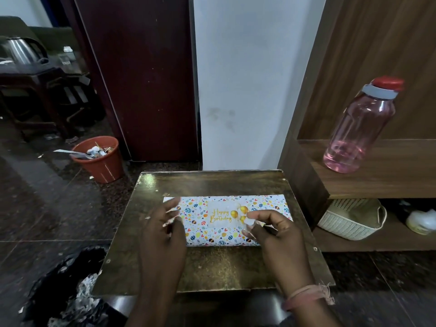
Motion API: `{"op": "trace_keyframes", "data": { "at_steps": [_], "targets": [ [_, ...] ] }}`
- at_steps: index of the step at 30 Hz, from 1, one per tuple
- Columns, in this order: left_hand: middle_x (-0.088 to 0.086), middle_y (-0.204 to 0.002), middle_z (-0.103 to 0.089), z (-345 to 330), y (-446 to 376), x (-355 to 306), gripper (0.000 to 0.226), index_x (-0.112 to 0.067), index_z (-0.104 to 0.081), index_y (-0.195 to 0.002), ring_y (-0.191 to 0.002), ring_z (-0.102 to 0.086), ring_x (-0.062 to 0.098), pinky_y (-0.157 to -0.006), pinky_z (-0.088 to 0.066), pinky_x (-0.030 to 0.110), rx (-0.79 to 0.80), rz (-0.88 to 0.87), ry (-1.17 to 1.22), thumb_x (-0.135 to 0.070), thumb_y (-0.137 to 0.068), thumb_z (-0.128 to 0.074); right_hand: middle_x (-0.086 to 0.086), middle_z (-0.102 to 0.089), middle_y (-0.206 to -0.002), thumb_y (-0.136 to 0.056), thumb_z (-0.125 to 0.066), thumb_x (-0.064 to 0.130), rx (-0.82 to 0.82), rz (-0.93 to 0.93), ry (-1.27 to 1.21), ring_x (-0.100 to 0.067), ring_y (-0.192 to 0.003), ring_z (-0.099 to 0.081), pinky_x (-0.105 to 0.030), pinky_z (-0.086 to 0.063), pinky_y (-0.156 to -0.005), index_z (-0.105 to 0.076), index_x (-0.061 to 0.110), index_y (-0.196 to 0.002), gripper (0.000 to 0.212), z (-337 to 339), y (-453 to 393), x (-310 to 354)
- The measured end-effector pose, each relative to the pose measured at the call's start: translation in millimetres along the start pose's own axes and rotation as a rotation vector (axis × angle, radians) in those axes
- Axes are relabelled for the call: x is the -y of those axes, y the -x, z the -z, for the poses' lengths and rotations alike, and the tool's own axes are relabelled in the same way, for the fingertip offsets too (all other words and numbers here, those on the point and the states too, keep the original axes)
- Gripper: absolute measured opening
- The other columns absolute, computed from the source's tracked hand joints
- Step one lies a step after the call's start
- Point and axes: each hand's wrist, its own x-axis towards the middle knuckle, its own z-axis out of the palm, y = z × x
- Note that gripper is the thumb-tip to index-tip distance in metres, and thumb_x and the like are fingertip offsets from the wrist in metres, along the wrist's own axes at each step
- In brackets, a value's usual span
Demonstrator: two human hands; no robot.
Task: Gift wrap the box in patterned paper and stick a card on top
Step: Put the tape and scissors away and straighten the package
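Note:
The box (266,204), wrapped in white paper with small coloured shapes, lies flat on a small brown table (212,267). A "Happy Birthday" card (224,214) with gold balloons sits on its top. My left hand (162,232) covers the box's left end, fingers slightly curled and blurred. My right hand (276,234) hovers over the box's right part, its thumb and fingers pinching a small pale, see-through piece (250,224) at the card's right edge; it looks like tape, though I cannot be sure.
An orange waste bin (101,159) full of scraps stands on the dark floor at the left. A pink water bottle (361,128) stands on a wooden shelf at the right, above a white basket (351,223). A black bag (66,291) lies at the lower left.

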Motion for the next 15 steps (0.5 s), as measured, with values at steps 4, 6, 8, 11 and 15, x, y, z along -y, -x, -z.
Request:
{"op": "trace_keyframes", "data": {
  "at_steps": [4, 6, 8, 11, 15],
  "targets": [
    [-0.007, -0.104, -0.077, -16, 13, -16, 0.037, -0.031, -0.077, -0.114, -0.091, -0.074, 0.013, -0.08, -0.057, 0.024, 0.384, 0.09, 0.222, -0.004, -0.089, -0.074, -0.017, -0.073, -0.08, -0.078, -0.075, -0.011, 0.024, -0.159, -0.315, -0.024, -0.072, -0.072, -0.034, -0.062, -0.068, -0.075, 0.003, -0.081, 0.015, -15, 11, 10],
    [-0.009, -0.106, -0.075, -21, 19, -16, 0.042, -0.03, -0.078, -0.113, -0.091, -0.072, 0.008, -0.081, -0.055, 0.021, 0.473, 0.05, 0.235, 0.0, -0.084, -0.078, -0.021, -0.073, -0.081, -0.078, -0.073, -0.012, 0.043, -0.227, -0.402, -0.023, -0.069, -0.073, -0.027, -0.06, -0.059, -0.072, -0.005, -0.085, 0.01, -19, 14, 13],
    [-0.012, -0.109, -0.074, -23, 20, -12, 0.041, -0.032, -0.08, -0.112, -0.093, -0.071, 0.007, -0.083, -0.056, 0.024, 0.46, 0.009, 0.213, -0.004, -0.082, -0.081, -0.022, -0.074, -0.081, -0.078, -0.072, -0.012, 0.063, -0.263, -0.421, -0.022, -0.068, -0.073, -0.023, -0.058, -0.056, -0.072, -0.007, -0.086, 0.009, -20, 16, 15],
    [-0.01, -0.108, -0.075, -21, 17, -4, 0.038, -0.039, -0.08, -0.107, -0.099, -0.073, 0.017, -0.088, -0.06, 0.04, 0.427, -0.035, 0.162, -0.012, -0.08, -0.083, -0.024, -0.074, -0.08, -0.08, -0.069, -0.015, 0.095, -0.275, -0.387, -0.023, -0.068, -0.072, -0.022, -0.059, -0.057, -0.074, -0.006, -0.084, 0.011, -21, 17, 14],
    [-0.01, -0.099, -0.077, -17, 15, -6, 0.029, -0.032, -0.083, -0.097, -0.097, -0.074, 0.012, -0.087, -0.061, 0.043, 0.34, -0.018, 0.135, -0.008, -0.08, -0.085, -0.02, -0.076, -0.084, -0.085, -0.066, -0.014, 0.13, -0.222, -0.305, -0.021, -0.072, -0.073, -0.02, -0.059, -0.062, -0.077, 0.0, -0.085, 0.018, -28, 18, 16]
  ]
}}
